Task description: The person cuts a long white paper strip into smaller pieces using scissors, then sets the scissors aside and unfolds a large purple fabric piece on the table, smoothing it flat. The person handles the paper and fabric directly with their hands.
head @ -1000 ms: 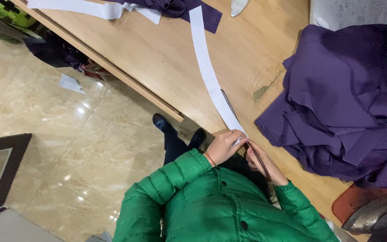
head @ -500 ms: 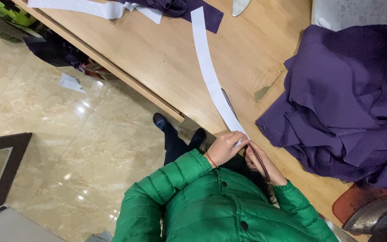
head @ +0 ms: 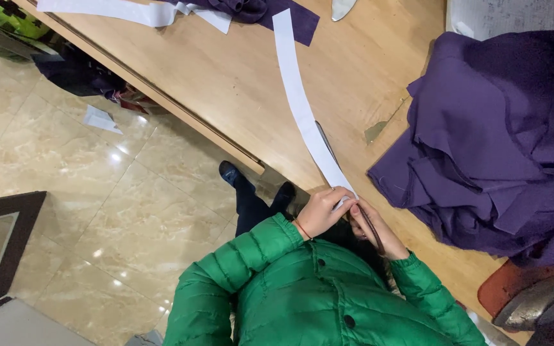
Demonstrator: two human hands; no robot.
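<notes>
head cam | high overhead | facing down | table (head: 238, 83) edge close

Matt white paper strip (head: 302, 106) lies on smooth wooden table (head: 226, 70); purple cloth (head: 501, 134) looks soft.

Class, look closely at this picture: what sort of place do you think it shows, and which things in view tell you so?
Probably a sewing or tailoring workshop. A heap of purple fabric lies on a wooden worktable, and the left hand and right hand hold the end of a long white strip, likely paper or interfacing.
</notes>
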